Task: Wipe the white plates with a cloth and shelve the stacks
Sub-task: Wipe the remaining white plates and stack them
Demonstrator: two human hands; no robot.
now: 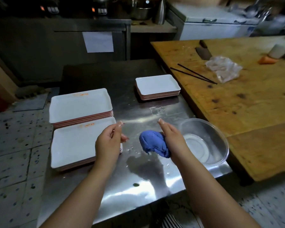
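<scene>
At frame centre the right hand [169,137] is gripping a bunched blue cloth [153,143] — over the steel table [138,186]. The left hand [109,142] is hovering loosely open, holding nothing, over the near plate stack [72,145] at centre left.

The left hand [108,142] covers the right corner of the nearest plate stack [72,145], and the right hand [171,139] hides the right side of the blue cloth [152,144], so its grip there cannot be made out. The orange print on the two large stacks is too small to read. Along the upper right of the frame the hanging utensils [260,9] are blurred, and both forearms run off the bottom edge.
</scene>
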